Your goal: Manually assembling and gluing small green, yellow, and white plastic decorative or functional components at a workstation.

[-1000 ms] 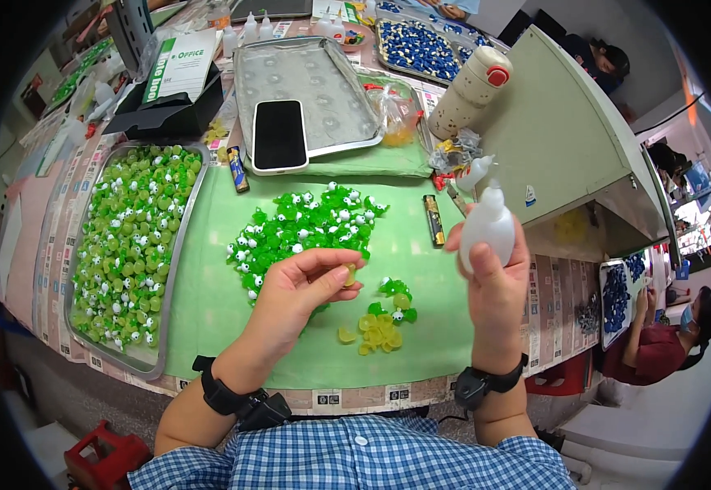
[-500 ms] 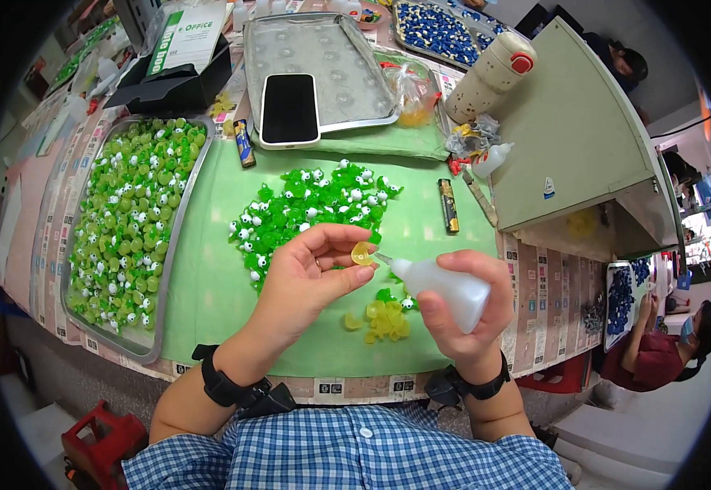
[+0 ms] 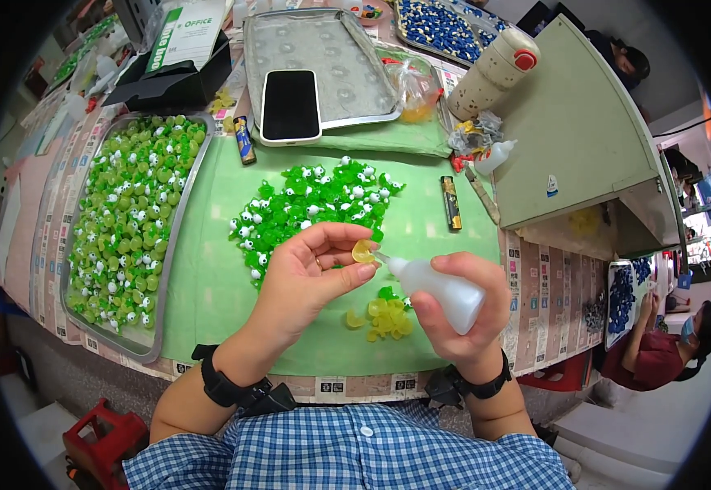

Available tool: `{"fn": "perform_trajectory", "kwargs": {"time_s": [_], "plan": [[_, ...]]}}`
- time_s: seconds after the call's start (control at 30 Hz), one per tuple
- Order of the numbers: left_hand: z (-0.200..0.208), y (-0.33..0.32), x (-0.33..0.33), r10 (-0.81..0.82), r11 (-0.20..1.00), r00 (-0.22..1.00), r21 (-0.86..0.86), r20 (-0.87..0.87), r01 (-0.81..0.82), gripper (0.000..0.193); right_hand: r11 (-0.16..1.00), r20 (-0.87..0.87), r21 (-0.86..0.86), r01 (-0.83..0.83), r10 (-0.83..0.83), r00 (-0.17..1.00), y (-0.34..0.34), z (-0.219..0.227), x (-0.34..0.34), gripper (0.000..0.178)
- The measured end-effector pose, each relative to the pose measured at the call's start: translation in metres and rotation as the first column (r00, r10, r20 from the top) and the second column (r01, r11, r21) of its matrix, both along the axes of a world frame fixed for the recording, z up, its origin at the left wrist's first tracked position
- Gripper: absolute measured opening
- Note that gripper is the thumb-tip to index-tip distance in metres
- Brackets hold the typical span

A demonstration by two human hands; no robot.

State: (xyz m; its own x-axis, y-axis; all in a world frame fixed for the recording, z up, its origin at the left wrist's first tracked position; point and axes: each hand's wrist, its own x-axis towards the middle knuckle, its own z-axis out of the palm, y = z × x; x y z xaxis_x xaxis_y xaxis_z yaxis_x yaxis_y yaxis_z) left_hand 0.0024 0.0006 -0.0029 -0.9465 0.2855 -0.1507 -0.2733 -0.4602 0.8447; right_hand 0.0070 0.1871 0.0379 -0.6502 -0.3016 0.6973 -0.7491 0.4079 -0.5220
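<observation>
My left hand [image 3: 302, 269] pinches a small translucent yellow cup-shaped piece [image 3: 363, 251] between thumb and fingertips. A green bit shows just above that piece; whether it is attached, I cannot tell. In my right hand [image 3: 474, 306] is a white squeeze bottle [image 3: 445, 290], tilted so its thin nozzle points left at the yellow piece. The nozzle tip is at the cup's edge; contact is too small to make out. Below my hands lies a small heap of loose yellow cup pieces [image 3: 390, 318]. Beyond them spreads a pile of green and white figures [image 3: 314, 196].
At left stands a metal tray [image 3: 164, 314] full of green-and-yellow figures. A phone [image 3: 290, 106] lies against an empty-looking grey tray [image 3: 323, 49] at the back. A glue tube [image 3: 451, 204], a tumbler [image 3: 492, 77] and a grey-green cabinet [image 3: 568, 122] stand right. A person [image 3: 657, 351] sits far right.
The yellow piece has turned a little in my left fingers, its opening now more toward the nozzle. The bottle has shifted slightly left and flatter.
</observation>
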Motion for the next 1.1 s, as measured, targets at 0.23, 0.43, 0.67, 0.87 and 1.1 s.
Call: {"fn": "perform_trajectory", "kwargs": {"time_s": [0.23,0.43,0.67,0.87,1.1], "plan": [[0.001,0.001,0.000,-0.002,1.000,1.000,-0.009,-0.008,0.002,0.035,1.000,0.014,-0.007,-0.009,0.009,1.000,-0.001,0.001,-0.001,0.040],[-0.001,0.000,0.000,-0.020,0.999,0.999,-0.035,-0.047,0.019,0.036,1.000,0.047,-0.009,-0.017,0.017,0.999,-0.001,0.002,0.000,0.038],[0.001,0.001,0.002,0.009,0.999,0.998,-0.050,-0.068,-0.012,0.036,0.999,0.143,-0.048,-0.014,0.021,0.990,0.002,0.004,0.004,0.034],[0.000,0.001,0.001,0.001,0.996,0.992,-0.092,-0.123,-0.012,0.034,0.998,0.158,-0.065,0.001,0.009,0.987,0.008,0.006,0.005,0.035],[0.002,0.000,0.001,0.000,0.997,0.996,-0.073,-0.092,-0.007,0.034,0.996,0.147,-0.092,0.017,-0.004,0.989,0.013,0.005,0.005,0.038]]}}
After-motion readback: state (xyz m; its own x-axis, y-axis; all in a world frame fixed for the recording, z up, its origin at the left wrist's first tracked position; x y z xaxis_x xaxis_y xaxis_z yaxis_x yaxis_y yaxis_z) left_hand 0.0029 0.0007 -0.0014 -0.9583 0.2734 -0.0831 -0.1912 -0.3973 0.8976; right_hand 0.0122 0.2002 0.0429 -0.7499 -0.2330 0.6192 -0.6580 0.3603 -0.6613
